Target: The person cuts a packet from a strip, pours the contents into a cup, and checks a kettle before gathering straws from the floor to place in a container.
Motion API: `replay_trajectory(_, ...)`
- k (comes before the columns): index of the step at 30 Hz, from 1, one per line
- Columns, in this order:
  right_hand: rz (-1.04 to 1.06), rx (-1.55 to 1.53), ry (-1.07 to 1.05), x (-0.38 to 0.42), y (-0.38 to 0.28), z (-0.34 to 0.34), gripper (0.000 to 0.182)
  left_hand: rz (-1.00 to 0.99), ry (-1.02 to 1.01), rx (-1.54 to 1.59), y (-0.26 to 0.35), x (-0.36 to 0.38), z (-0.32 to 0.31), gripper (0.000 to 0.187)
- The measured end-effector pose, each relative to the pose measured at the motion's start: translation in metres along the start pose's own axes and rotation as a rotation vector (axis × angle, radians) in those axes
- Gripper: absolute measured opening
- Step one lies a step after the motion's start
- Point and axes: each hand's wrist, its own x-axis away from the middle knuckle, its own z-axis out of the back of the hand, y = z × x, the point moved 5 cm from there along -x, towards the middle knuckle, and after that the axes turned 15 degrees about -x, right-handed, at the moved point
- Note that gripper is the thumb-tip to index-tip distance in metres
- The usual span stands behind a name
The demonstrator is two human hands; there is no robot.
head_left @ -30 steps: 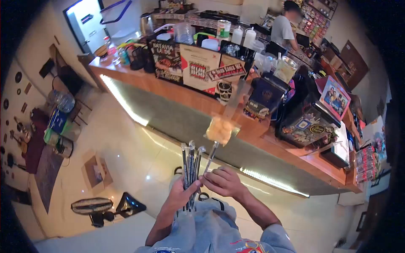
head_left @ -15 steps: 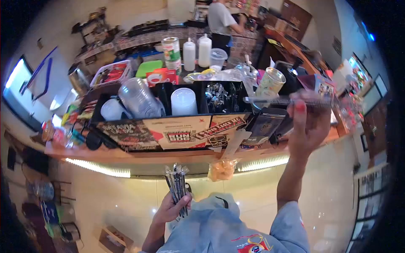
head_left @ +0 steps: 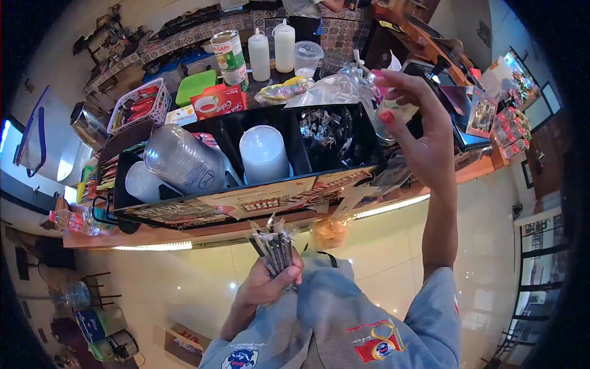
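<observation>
My left hand [head_left: 270, 284] is wrapped round a bunch of black straws [head_left: 275, 249] in clear wrappers, in front of my chest below the counter edge. My right hand [head_left: 418, 117] is raised over the counter to the right of a black divided box [head_left: 246, 200], its fingers curved and apart with nothing between them. Behind it, partly covered, is a tin. The box holds stacked clear plastic cups [head_left: 184, 160], white-lidded cups [head_left: 264, 150] and, in its right compartment, wrapped dark items [head_left: 322, 135].
Behind the box are white squeeze bottles [head_left: 284, 48], stacked cans [head_left: 228, 54], a red carton [head_left: 218, 103] and a basket of sachets [head_left: 140, 106]. A picture frame [head_left: 480, 114] stands right. Another person [head_left: 302, 8] is at the far counter.
My right hand has moved left and no longer holds the long dark wrapped item. The view has shifted closer to the box. My left hand still holds the straws.
</observation>
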Motion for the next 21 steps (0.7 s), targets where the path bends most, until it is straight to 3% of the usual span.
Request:
replay_trajectory(4,0.255,-0.003,0.036,0.020,-0.026,0.001,0.028,-0.019,-0.030,0.035,0.010,-0.013,-0.008,0.020)
replay_trajectory(5,0.273,-0.083,-0.043,0.027,-0.038,-0.004,0.027,-0.032,-0.063,0.026,0.013,-0.015,-0.009,0.021)
replay_trajectory(6,0.149,-0.174,-0.076,0.040,-0.049,-0.014,0.027,-0.059,-0.058,0.028,0.018,-0.019,-0.011,0.021)
replay_trajectory(8,0.277,-0.187,-0.255,0.058,-0.066,-0.036,0.026,-0.112,-0.053,0.031,0.027,-0.028,-0.018,0.022)
replay_trajectory(9,0.371,-0.151,-0.323,0.071,-0.071,-0.045,0.025,-0.098,-0.091,0.010,0.022,-0.027,-0.016,0.029)
replay_trajectory(12,0.669,0.002,-0.370,0.099,-0.067,-0.067,0.021,-0.102,0.054,-0.169,0.028,-0.034,-0.022,0.041)
replay_trajectory(13,0.688,0.022,-0.376,0.102,-0.063,-0.068,0.022,-0.158,0.041,-0.241,0.033,-0.036,-0.022,0.053)
replay_trajectory(21,0.881,0.224,-0.418,0.104,-0.055,-0.055,0.018,-0.065,0.028,-0.020,0.014,-0.045,-0.030,0.046)
